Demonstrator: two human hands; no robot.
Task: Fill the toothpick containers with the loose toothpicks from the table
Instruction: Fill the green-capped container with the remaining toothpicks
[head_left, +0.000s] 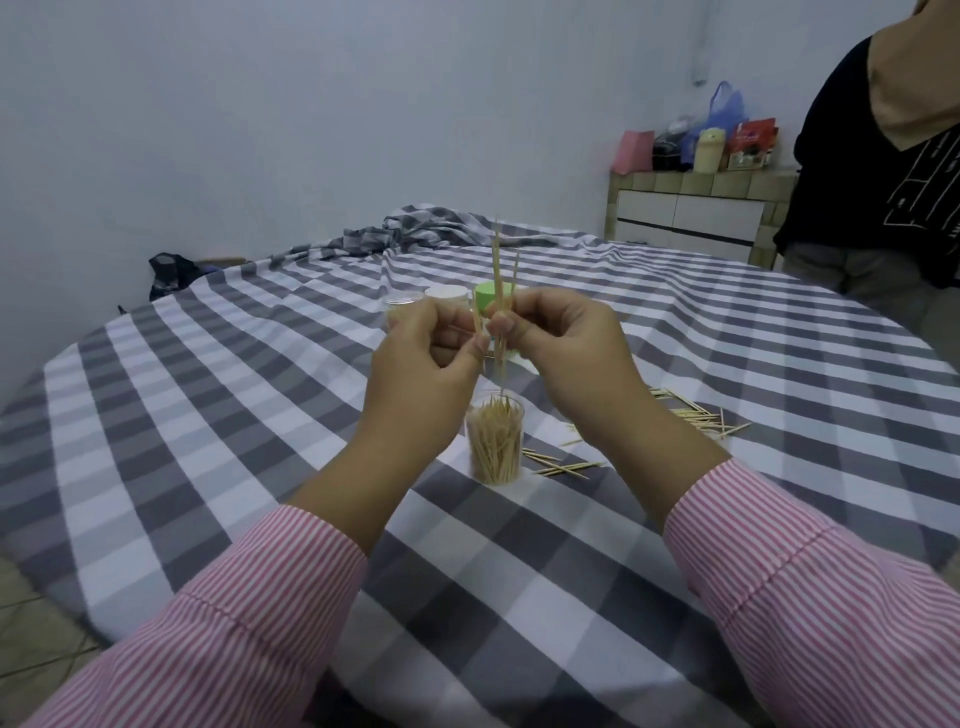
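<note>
A small bunch of thin wooden toothpicks (500, 291) is held upright above the table. It is pinched by the right hand (566, 343), with the fingers curled round the sticks. The left hand (426, 358) is curled too, and a toothpick or two is pinched at its fingertips, just beside the bunch. Both hands are held close together, and pink and white striped sleeves (810, 582) are worn on both arms.

Right under the hands, a clear round plastic container (495, 441) is stood upright on the grey and white checked tablecloth (208, 415). It is open and nearly packed with toothpicks. More loose toothpicks (696, 415) are scattered on the cloth to its right. Behind the hands, a container with a green lid (487, 296) and two more small containers (447, 293) are partly hidden. A person in a black top (883, 156) is seen at the far right.
</note>
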